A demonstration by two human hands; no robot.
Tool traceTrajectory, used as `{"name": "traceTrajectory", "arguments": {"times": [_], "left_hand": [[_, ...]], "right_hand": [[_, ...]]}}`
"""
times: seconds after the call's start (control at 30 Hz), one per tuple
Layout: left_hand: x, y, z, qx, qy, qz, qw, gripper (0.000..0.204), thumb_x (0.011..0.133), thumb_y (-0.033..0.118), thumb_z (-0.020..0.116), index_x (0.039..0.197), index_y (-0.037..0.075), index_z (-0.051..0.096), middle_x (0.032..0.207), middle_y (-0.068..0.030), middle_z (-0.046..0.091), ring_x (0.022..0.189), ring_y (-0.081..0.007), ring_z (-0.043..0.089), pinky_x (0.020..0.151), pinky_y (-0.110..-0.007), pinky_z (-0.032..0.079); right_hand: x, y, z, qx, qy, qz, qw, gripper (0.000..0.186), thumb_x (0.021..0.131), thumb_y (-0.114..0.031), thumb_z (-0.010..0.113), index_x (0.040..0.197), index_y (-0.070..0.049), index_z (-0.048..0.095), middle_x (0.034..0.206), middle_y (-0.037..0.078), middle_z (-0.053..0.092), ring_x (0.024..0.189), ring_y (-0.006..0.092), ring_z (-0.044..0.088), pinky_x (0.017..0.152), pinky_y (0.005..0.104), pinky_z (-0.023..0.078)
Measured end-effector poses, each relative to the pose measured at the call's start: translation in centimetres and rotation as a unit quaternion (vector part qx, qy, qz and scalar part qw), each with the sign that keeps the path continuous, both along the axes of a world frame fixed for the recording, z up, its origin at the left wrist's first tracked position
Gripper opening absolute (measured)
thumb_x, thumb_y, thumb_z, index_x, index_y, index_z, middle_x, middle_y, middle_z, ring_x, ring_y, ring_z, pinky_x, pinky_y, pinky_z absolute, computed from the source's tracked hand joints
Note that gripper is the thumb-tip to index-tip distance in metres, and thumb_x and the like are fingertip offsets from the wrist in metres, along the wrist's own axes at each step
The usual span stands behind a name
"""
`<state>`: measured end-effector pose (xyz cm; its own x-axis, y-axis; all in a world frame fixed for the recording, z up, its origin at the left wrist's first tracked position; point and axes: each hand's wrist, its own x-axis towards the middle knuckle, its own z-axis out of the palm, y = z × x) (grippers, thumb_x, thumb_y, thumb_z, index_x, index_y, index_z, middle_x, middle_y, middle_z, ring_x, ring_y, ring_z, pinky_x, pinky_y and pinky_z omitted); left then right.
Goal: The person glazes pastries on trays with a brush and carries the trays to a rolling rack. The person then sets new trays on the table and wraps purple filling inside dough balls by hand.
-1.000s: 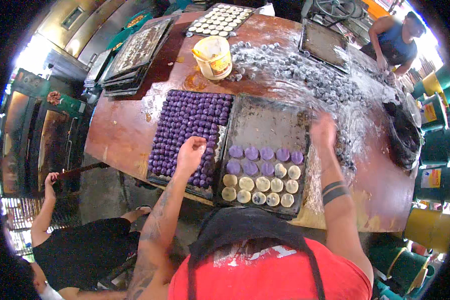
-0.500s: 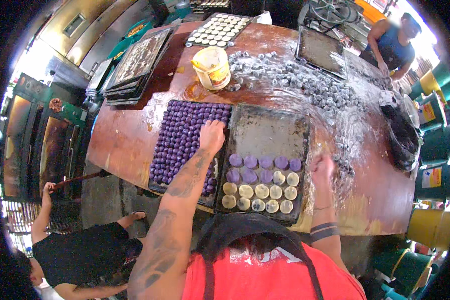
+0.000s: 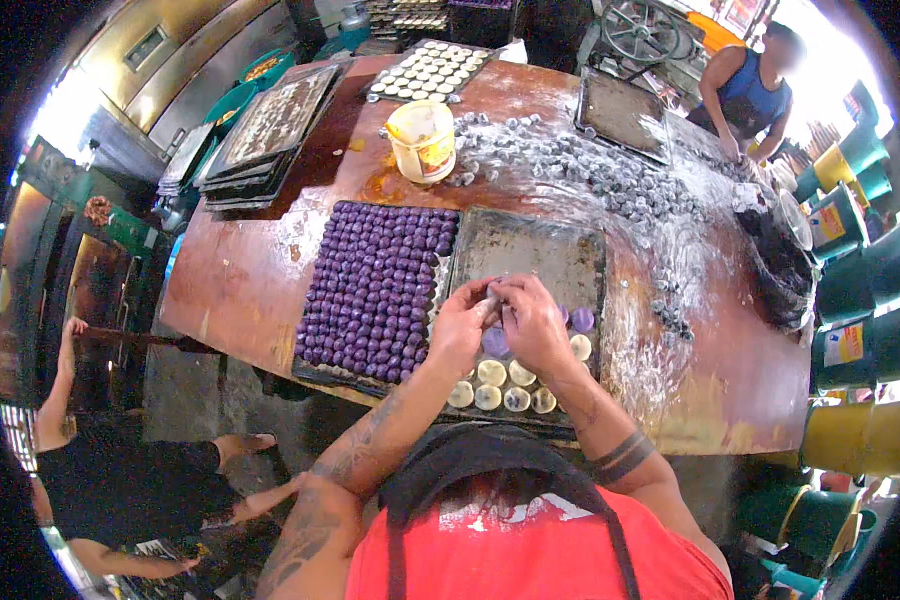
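My left hand (image 3: 460,322) and my right hand (image 3: 532,318) meet over a dark baking tray (image 3: 530,240), fingertips pinched together. Between them is a small piece of dough (image 3: 491,302), greyish and mostly covered by the fingers. Below and beside my hands lie pale flattened dough rounds (image 3: 491,373) and purple rounds (image 3: 582,319), some hidden by my hands and wrists. The upper part of this tray shows bare metal. To its left, touching or nearly so, sits a tray packed with rows of purple balls (image 3: 370,290).
Flour-dusted dough pieces (image 3: 630,180) spread across the table beyond. A yellow-white bucket (image 3: 422,145), stacked trays (image 3: 265,135) and a tray of pale rounds (image 3: 435,70) stand farther off. One co-worker (image 3: 750,95) works at far right; another (image 3: 120,480) is at lower left with a long handle.
My left hand has left the purple balls and come right and nearer. My right hand has moved left from beside the tray, and both now meet over it on a dough piece.
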<state>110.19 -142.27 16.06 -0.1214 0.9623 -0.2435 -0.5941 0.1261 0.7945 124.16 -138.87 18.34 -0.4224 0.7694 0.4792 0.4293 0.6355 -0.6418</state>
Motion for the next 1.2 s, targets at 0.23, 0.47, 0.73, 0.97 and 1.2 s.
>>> {"name": "traceTrajectory", "arguments": {"times": [0.23,0.47,0.73,0.97,1.2], "left_hand": [[-0.2,-0.6,2.0,0.067,0.008,-0.04,0.997,0.031,0.093,-0.003,0.062,0.123,-0.001,0.058,0.11,-0.011,0.066,0.094,-0.0179,0.065,0.085,-0.031,0.054],[1.3,0.4,4.0,0.056,0.292,-0.008,0.955,0.029,0.09,0.001,0.066,0.119,-0.002,0.061,0.103,-0.0101,0.069,0.092,-0.0188,0.067,0.08,-0.032,0.057],[2.9,2.5,3.6,0.004,-0.121,-0.136,0.983,0.033,0.088,-0.001,0.069,0.119,-0.003,0.06,0.103,-0.0101,0.066,0.093,-0.0196,0.067,0.078,-0.031,0.058],[6.5,3.5,3.8,0.016,-0.081,-0.221,0.972,0.035,0.085,0.007,0.075,0.117,0.0,0.063,0.104,-0.0088,0.068,0.093,-0.0191,0.067,0.084,-0.033,0.054],[9.1,5.2,-1.1,-0.09,-0.083,-0.216,0.969,0.033,0.091,0.012,0.07,0.12,0.0,0.06,0.104,-0.0092,0.069,0.091,-0.0216,0.067,0.081,-0.033,0.054]], "right_hand": [[3.2,1.0,0.2,-0.282,0.091,0.069,0.953,0.031,0.083,-0.008,0.072,0.113,-0.002,0.064,0.104,0.013,0.067,0.094,0.0217,0.065,0.084,0.0351,0.054],[1.2,-1.2,2.0,-0.426,0.454,-0.002,0.783,0.026,0.09,-0.003,0.067,0.116,-0.003,0.061,0.101,0.004,0.063,0.089,0.0144,0.062,0.077,0.0313,0.053],[5.2,-1.1,3.3,0.023,0.032,-0.05,0.998,0.038,0.076,-0.005,0.075,0.114,-0.008,0.07,0.133,0.012,0.06,0.116,0.033,0.06,0.096,0.0423,0.05],[8.6,3.2,4.5,0.046,-0.008,0.105,0.993,0.041,0.066,-0.012,0.085,0.101,-0.008,0.065,0.123,0.01,0.067,0.118,0.0335,0.059,0.1,0.0448,0.046],[9.9,2.6,-4.8,-0.158,0.177,-0.074,0.969,0.031,0.073,-0.003,0.076,0.101,-0.005,0.062,0.093,0.005,0.064,0.085,0.0174,0.062,0.077,0.0321,0.052]]}}
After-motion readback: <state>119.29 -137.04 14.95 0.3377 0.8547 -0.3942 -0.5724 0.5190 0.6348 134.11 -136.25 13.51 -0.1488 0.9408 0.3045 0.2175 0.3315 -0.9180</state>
